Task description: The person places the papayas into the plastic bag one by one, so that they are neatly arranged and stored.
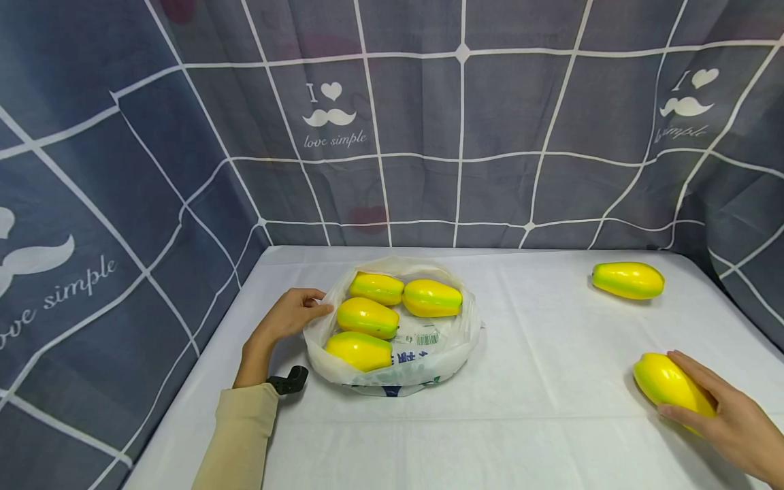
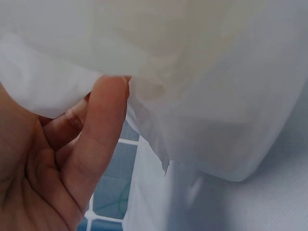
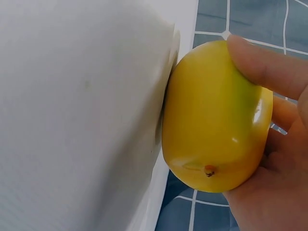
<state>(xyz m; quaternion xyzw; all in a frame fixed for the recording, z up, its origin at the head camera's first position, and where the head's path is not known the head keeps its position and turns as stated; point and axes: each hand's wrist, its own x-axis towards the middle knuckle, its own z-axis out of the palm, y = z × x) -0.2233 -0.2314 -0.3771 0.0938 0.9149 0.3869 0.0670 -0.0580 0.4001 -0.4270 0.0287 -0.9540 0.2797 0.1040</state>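
Observation:
A white plastic bag stands with its mouth spread wide, left of the table's middle, and several yellow-green papayas lie inside it. My left hand pinches the left rim of this bag; in the left wrist view the thumb presses on the thin plastic and partly hides the other fingers. Over at the right front, my right hand grips another papaya that lies on the table. The right wrist view shows the thumb along one side of that papaya, its stem end facing the camera.
One more papaya lies by itself at the back right of the table. A white cloth covers the tabletop. Dark grey checked curtains hang behind the table and along both sides.

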